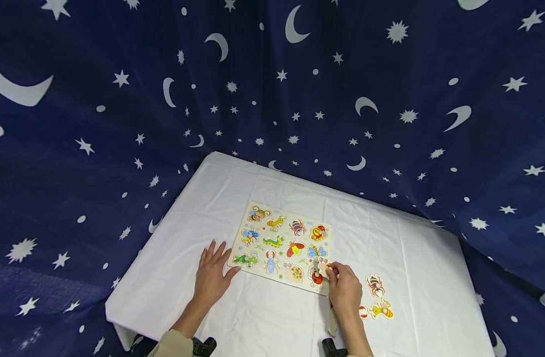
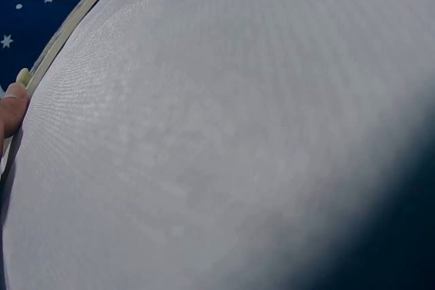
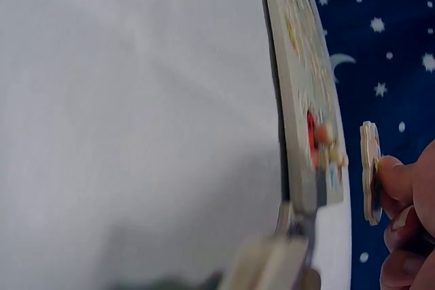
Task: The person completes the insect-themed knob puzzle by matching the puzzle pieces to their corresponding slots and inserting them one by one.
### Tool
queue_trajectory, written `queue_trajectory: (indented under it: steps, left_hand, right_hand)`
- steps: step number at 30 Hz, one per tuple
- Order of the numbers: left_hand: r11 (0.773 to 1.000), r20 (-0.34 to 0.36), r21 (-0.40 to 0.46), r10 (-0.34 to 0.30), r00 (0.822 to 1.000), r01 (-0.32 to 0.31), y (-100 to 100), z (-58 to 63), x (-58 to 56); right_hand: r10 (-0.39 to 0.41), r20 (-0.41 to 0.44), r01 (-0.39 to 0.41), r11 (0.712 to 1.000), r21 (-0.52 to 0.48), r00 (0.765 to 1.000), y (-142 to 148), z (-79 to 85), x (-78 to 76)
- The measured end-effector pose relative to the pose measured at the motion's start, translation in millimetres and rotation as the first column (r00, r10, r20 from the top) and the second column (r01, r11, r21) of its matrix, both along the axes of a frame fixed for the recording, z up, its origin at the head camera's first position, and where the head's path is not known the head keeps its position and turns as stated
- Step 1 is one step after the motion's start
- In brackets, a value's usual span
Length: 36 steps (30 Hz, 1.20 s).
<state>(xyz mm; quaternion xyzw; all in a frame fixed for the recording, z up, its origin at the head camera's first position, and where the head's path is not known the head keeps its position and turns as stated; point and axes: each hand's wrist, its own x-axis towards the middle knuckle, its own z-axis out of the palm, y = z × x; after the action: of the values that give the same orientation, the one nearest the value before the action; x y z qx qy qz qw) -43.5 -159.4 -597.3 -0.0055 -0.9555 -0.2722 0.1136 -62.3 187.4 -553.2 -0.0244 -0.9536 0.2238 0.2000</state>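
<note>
A wooden insect puzzle board (image 1: 281, 242) lies on the white-covered table, filled with colourful insect pictures, several with knobs. My right hand (image 1: 345, 291) pinches a small pale puzzle piece (image 1: 324, 267) by its knob, over the board's near right corner. In the right wrist view that piece (image 3: 370, 171) stands on edge between thumb and fingers, apart from the board (image 3: 299, 86). Close by it is the red ladybug (image 1: 316, 277). My left hand (image 1: 211, 275) rests flat with fingers spread, its thumb (image 2: 13, 103) at the board's near left corner.
Right of my right hand lie a purple-and-yellow beetle piece (image 1: 375, 286), a bee piece (image 1: 382, 309) and a red-and-white piece (image 1: 363, 312), partly hidden by the wrist. White cloth (image 1: 415, 277) covers the table. A dark blue star-and-moon curtain (image 1: 254, 124) hangs behind it.
</note>
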Motion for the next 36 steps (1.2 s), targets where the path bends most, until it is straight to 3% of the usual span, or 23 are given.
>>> queue_trajectory:
  steps: [7, 21, 36]
  left_hand:
    - [1.0, -0.008, -0.003, 0.002, 1.0, -0.002, 0.3, 0.7, 0.2]
    - [1.0, -0.002, -0.005, 0.004, 1.0, -0.004, 0.9, 0.1, -1.2]
    - [1.0, 0.005, 0.002, 0.001, 1.0, -0.001, -0.2, -0.7, -0.3]
  right_hand:
    - [0.046, -0.008, -0.046, 0.999, -0.003, 0.999, -18.0, 4.1, -3.7]
    - [0.156, 0.063, -0.156, 0.988, 0.002, 0.986, -45.0, 0.7, -2.5]
    - [0.197, 0.149, -0.2, 0.98, 0.007, 0.969, -64.6, 0.5, -1.2]
